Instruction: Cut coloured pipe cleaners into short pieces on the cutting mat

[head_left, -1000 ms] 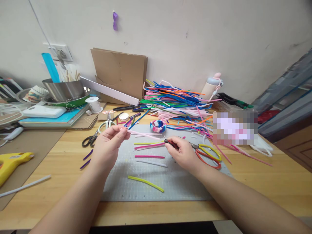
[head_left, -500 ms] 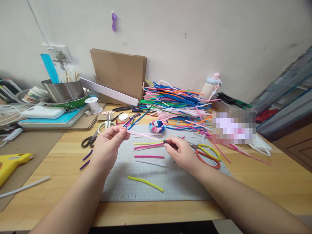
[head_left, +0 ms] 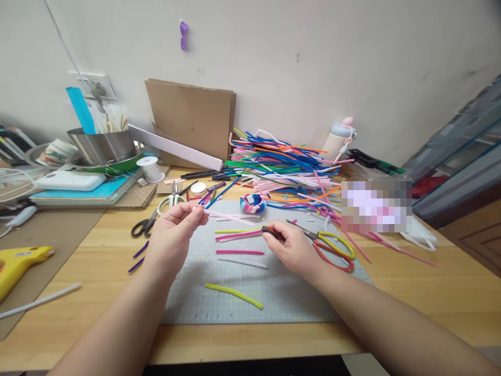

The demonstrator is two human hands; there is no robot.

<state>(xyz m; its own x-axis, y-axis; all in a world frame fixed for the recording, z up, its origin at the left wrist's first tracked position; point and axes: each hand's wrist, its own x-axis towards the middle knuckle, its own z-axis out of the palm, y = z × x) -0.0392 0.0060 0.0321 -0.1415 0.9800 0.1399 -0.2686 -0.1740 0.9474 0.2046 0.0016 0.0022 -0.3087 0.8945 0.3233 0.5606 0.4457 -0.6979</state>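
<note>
Between thumb and fingertips, my left hand [head_left: 178, 224] pinches one end of a pale pink pipe cleaner [head_left: 230, 215], whose free end points right. My right hand [head_left: 291, 243] is closed around a small dark tool with a reddish part [head_left: 273, 233]; its kind is mostly hidden by the fingers. On the grey cutting mat [head_left: 188, 308] below lie cut pipe cleaners: a magenta one [head_left: 239, 252], a whitish one [head_left: 242, 262], a yellow-green one [head_left: 234, 295] and others near the right fingertips. Scissors with yellow and orange handles [head_left: 334, 250] lie just right of that hand.
Behind the mat are a braided pink-and-blue ring [head_left: 252, 203] and a heap of coloured pipe cleaners [head_left: 282, 156]. Black-handled scissors [head_left: 144, 227] and a yellow glue gun [head_left: 23, 261] lie to the left. A bottle [head_left: 336, 141] stands by the wall.
</note>
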